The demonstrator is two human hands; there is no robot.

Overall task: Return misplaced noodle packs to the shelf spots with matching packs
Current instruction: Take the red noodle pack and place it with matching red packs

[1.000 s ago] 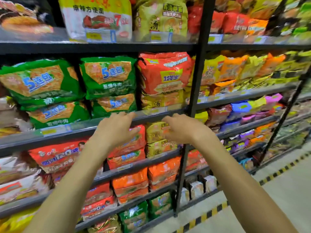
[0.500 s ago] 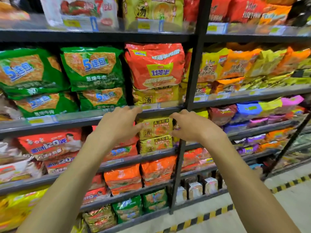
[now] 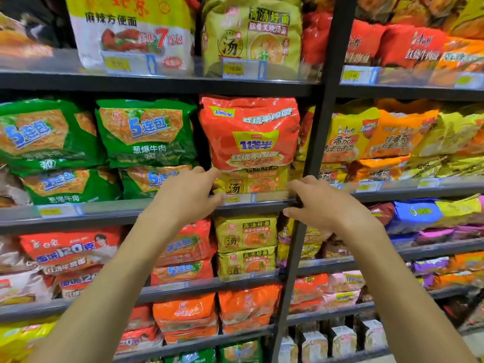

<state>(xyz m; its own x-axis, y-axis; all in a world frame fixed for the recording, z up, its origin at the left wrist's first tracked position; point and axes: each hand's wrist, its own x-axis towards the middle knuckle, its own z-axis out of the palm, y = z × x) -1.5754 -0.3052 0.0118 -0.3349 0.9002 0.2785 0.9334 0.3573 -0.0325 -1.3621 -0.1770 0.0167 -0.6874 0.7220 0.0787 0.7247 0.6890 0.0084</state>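
A large red noodle pack (image 3: 248, 132) stands on top of a flat yellow noodle pack (image 3: 251, 182) on the second shelf. My left hand (image 3: 186, 197) reaches up with straight fingers, its fingertips at the left lower corner of the red pack. My right hand (image 3: 322, 203) is raised at the right end of the yellow pack, beside the black upright post (image 3: 322, 142), fingers relaxed and holding nothing. More yellow packs of the same kind (image 3: 246, 247) are stacked on the shelf below, and a bigger yellow one (image 3: 251, 35) stands on the top shelf.
Green packs (image 3: 146, 132) fill the second shelf to the left. Yellow and orange packs (image 3: 379, 137) lie right of the post. Red packs (image 3: 70, 250) and orange packs (image 3: 246, 305) sit on lower shelves. The shelf edge (image 3: 131, 210) carries price tags.
Both hands have risen from the third shelf's yellow packs to the second shelf, and the view has tilted up with them. Neither hand has taken hold of anything.
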